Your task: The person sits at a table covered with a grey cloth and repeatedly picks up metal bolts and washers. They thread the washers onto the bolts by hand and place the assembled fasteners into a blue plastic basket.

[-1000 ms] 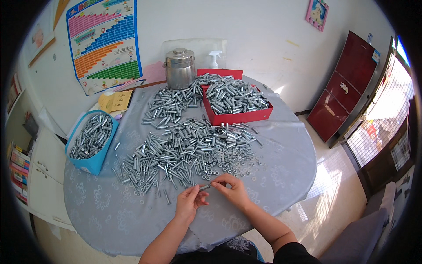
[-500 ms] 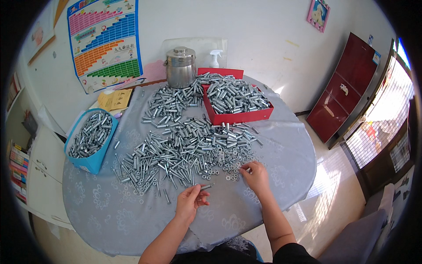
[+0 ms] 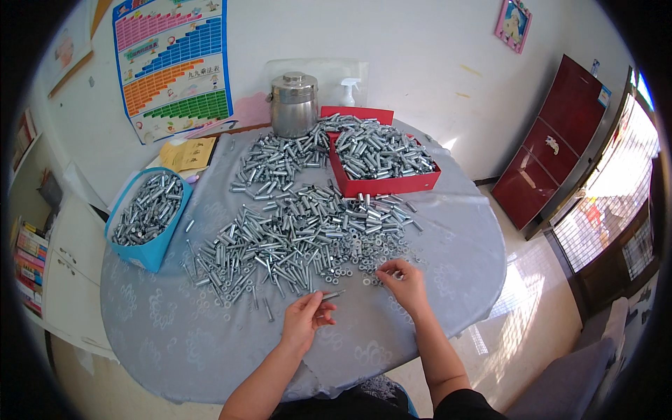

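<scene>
My left hand (image 3: 302, 322) is closed, its thumb and fingers pinching a thin metal bolt (image 3: 332, 296) that points to the right. To its right, my right hand (image 3: 404, 285) has its fingertips pressed together at the front edge of a spread of small washers (image 3: 367, 263). Whatever sits between those fingertips is too small to make out. Just beyond both hands lies a broad heap of silvery bolts and metal sleeves (image 3: 294, 234). One loose bolt (image 3: 268, 309) rests on the cloth left of my left hand.
A blue basket (image 3: 145, 257) full of metal sleeves stands at the left. Behind the heap is a red box (image 3: 389, 185) piled high with sleeves. A steel pot (image 3: 294, 112), a spray bottle (image 3: 348, 92) and a yellow notebook (image 3: 187, 155) line the far side of the grey-clothed table (image 3: 448, 329).
My right hand has shifted slightly left, toward my left hand. My left hand keeps the bolt in nearly the same place. The whole view has moved a little.
</scene>
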Demonstrator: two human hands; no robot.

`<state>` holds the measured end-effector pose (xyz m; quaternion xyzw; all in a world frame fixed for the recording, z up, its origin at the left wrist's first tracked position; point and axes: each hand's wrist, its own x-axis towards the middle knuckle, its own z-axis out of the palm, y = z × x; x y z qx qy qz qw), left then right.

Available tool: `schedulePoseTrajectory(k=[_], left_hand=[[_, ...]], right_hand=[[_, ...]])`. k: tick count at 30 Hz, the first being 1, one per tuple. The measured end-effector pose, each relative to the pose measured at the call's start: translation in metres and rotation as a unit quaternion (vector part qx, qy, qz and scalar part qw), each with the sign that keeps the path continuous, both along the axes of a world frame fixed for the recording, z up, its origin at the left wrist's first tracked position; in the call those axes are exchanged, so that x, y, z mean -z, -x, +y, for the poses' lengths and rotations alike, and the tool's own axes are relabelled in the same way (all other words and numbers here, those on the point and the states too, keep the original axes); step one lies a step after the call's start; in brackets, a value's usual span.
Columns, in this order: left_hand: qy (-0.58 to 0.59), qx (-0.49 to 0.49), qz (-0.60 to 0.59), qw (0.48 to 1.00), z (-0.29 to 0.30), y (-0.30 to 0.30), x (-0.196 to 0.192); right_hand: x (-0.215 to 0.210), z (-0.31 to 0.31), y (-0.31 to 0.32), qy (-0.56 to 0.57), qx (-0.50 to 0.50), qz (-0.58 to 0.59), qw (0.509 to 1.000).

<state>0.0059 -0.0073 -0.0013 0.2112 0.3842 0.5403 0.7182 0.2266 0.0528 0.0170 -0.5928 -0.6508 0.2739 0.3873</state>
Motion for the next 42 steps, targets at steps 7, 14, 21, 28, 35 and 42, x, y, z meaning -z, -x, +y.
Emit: schedulePoseTrajectory(k=[7,14,21,28,35,42], left_hand=[[0.0,0.02,-0.002,1.0,0.0,-0.001,0.002],[0.005,0.038,-0.021,0.999,0.001,0.001,0.006],[0.013,0.063,-0.04,0.997,0.001,0.0,0.008],[0.019,0.044,-0.07,0.996,0.002,0.002,0.008],[0.013,0.043,-0.086,0.995,0.002,0.002,0.009],[0.014,0.039,-0.145,0.989,0.003,0.005,0.011]], right_hand=[[-0.005,-0.019,0.03,0.19,-0.171,0.278,0.926],[-0.005,-0.022,0.037,0.197,-0.175,0.318,0.911],[-0.001,-0.023,0.036,0.187,-0.165,0.297,0.922],[-0.004,-0.005,-0.006,0.039,-0.001,0.113,0.993],[-0.003,-0.016,-0.004,-0.042,-0.055,-0.124,0.99],[0.001,-0.006,-0.003,-0.058,-0.094,-0.211,0.971]])
